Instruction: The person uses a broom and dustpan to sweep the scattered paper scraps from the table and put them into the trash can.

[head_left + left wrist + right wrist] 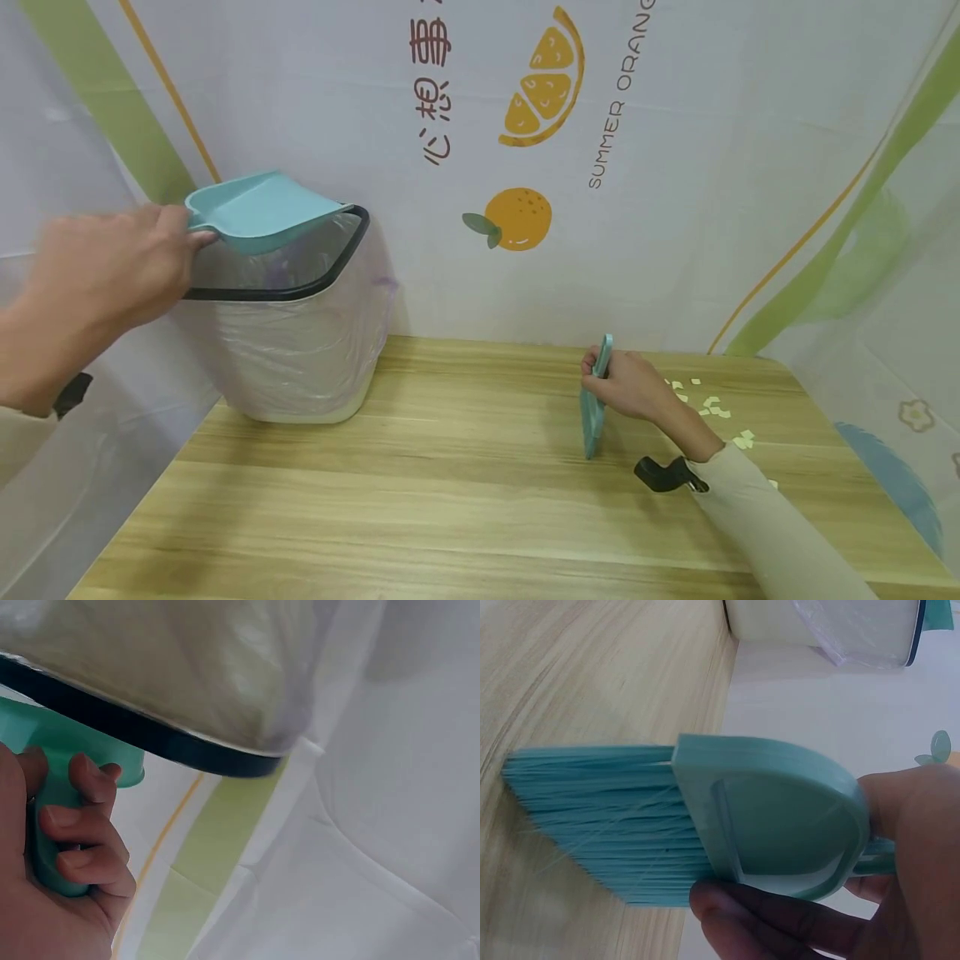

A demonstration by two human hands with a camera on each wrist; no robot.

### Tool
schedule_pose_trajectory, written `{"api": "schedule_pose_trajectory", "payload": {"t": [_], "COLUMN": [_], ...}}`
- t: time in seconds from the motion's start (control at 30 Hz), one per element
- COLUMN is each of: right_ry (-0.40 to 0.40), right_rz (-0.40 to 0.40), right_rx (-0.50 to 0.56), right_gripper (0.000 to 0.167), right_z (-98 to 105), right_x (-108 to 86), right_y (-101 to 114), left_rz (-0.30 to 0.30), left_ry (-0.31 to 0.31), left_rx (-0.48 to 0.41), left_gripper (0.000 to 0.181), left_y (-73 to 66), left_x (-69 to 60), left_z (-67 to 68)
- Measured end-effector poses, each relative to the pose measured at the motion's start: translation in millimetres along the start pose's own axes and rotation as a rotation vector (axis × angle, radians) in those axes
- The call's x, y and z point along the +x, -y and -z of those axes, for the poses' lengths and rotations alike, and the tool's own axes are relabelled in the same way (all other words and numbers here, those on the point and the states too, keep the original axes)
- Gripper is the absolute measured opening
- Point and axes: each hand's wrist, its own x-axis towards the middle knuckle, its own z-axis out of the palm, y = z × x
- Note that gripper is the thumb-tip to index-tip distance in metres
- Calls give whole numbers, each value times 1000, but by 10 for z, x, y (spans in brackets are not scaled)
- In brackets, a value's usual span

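Note:
My left hand (120, 262) grips the handle of a light blue dustpan (262, 208), held tilted over the mouth of a lined bin (300, 358). In the left wrist view, curled fingers (82, 847) wrap the dustpan's green-looking handle (56, 855) beside the dark rim. My right hand (633, 383) holds a small blue brush (592, 417) upright, bristles down, over the table. The right wrist view shows the brush's bristles (615, 825) and its frame (780, 802) with the hand (900, 877) round the handle end. Small pale yellow pieces (712, 407) lie to the right of that hand.
The wooden table (420, 500) spans the front, with the bin at its back left edge. Behind hangs a white curtain (360, 100) printed with oranges and lettering. A few more pale scraps (742, 440) lie near the right forearm.

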Motion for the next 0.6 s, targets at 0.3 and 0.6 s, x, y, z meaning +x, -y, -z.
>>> {"api": "schedule_pose_trajectory", "payload": {"t": [0.3, 0.6], "right_ry": [-6, 0], "right_rz": [-3, -9], "right_rx": [-10, 3], "right_gripper": [11, 11], "right_z": [-3, 0], "right_x": [-3, -1], "right_y": [-12, -1], "left_rz": [-34, -135], "left_ry": [-9, -94], "left_rx": [-53, -76], "left_gripper": [45, 40], "left_y": [-228, -492], "left_x": [31, 90], "left_z": [-15, -67]}}
